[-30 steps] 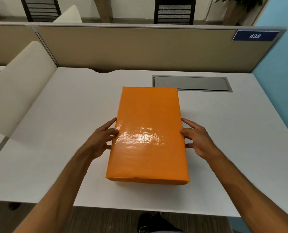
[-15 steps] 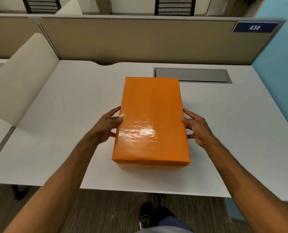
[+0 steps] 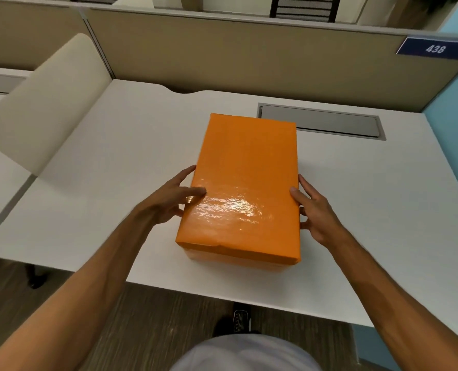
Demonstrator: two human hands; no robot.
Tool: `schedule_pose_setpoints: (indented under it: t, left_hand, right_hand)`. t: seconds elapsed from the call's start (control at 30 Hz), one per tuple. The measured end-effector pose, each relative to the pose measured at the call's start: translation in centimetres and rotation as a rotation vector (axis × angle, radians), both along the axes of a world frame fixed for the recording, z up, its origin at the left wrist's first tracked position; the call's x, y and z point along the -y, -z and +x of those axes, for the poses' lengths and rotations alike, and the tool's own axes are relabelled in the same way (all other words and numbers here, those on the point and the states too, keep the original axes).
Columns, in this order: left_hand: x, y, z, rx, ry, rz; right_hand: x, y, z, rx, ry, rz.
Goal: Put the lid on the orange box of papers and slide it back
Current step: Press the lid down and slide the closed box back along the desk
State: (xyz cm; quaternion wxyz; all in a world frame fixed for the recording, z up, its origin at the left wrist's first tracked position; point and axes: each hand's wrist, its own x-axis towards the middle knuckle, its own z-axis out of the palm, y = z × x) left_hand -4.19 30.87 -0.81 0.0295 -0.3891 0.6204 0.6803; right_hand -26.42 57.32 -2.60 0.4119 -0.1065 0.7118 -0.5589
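The orange box [image 3: 245, 180] lies lengthwise on the white desk [image 3: 110, 162] with its glossy lid on top, so the papers inside are hidden. My left hand [image 3: 169, 199] presses against the box's left side, thumb resting on the lid's edge. My right hand [image 3: 316, 210] presses against the right side, fingers spread along the wall. Both hands clamp the box between them near its nearer half.
A grey cable hatch [image 3: 321, 121] is set into the desk just behind and right of the box. A beige partition [image 3: 249, 57] with a blue 438 sign [image 3: 435, 49] closes off the back. A cream side divider [image 3: 43, 103] stands at left, a blue wall [image 3: 452, 116] at right.
The box has slid away from me, farther from the desk's near edge, with both hands staying on its sides. The camera has tilted and shifted back.
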Motion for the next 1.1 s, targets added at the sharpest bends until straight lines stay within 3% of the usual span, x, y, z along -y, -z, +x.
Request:
schedule_pose_setpoints:
  t: [0.67,1.1]
  left_hand:
    - [6.7,-4.8,3.0,-0.011,-0.127,-0.133]
    - [24.0,-6.2,5.6,0.029,-0.143,-0.197]
  right_hand:
    - [10.1,-2.3,-0.4,0.047,-0.163,-0.13]
    - [28.1,-3.2,3.1,0.001,-0.18,-0.14]
